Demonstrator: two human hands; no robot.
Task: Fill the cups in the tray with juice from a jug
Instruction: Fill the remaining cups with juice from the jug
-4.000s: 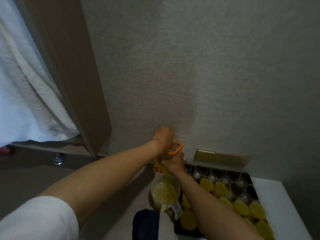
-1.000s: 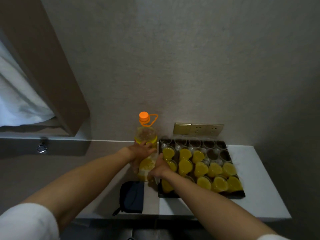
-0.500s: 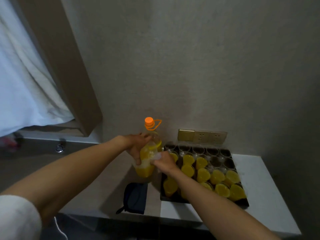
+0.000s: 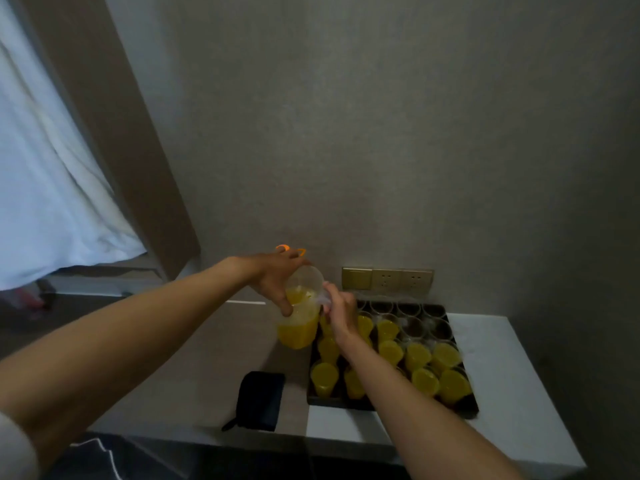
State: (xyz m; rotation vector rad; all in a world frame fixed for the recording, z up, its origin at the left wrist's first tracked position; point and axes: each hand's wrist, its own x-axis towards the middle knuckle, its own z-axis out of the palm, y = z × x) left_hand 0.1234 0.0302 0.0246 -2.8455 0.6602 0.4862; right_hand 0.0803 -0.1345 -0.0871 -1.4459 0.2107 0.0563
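Below, a white counter meets the grey wall.

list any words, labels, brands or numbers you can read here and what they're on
None can be read.
Jug: clear plastic with juice, no print visible.
Wall socket plate: plain gold, marks too small to tell.
Dark pouch: no logo visible.
Cups and tray: unmarked.

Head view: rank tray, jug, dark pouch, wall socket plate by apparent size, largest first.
1. tray
2. jug and wall socket plate: look alike, unranked; hands hide part of the jug
3. dark pouch: close too, and nearer the camera, so unsure
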